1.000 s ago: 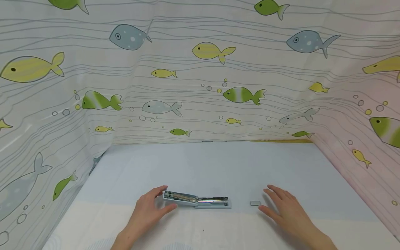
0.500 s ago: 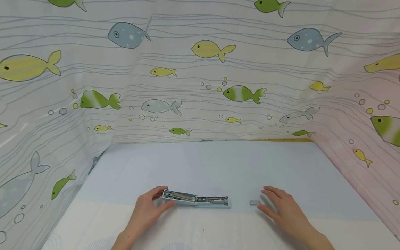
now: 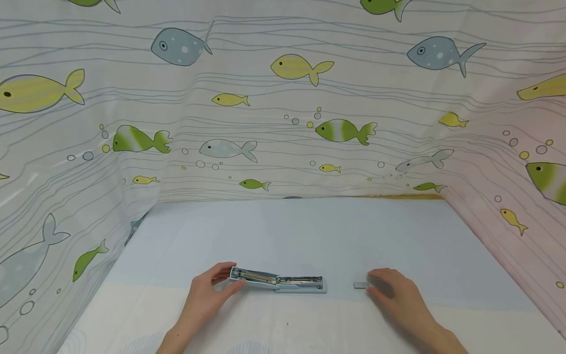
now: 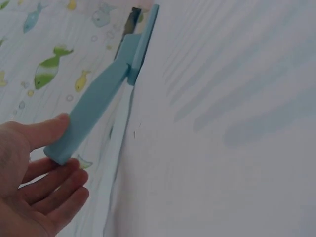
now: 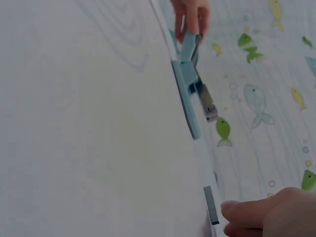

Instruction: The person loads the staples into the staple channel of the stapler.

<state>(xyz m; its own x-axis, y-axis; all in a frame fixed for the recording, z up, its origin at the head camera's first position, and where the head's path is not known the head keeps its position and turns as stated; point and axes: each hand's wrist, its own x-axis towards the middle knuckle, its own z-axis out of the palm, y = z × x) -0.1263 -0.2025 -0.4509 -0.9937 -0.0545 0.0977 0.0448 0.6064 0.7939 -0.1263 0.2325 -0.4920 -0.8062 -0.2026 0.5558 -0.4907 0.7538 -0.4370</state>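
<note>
A light-blue stapler (image 3: 300, 285) lies opened out on the table, its metal staple channel showing and its cover swung back to the left. My left hand (image 3: 208, 290) pinches the end of that cover, thumb on the near side and fingers on the far side. In the left wrist view, the thumb presses the blue cover (image 4: 94, 108) while the other fingers spread below it. To the stapler's right lies a small grey strip of staples (image 3: 360, 285). My right hand (image 3: 395, 295) is at the strip's right end, thumb tip right by it, the bent fingers a little apart from the thumb.
The table (image 3: 300, 236) has a pale blue and white cover. A fish-patterned curtain (image 3: 274, 118) hangs behind it and along both sides.
My right hand has moved slightly left to the staples, its thumb and fingers drawing closer together. My left fingers have closed in on the stapler's cover. The stapler and staples stay in place.
</note>
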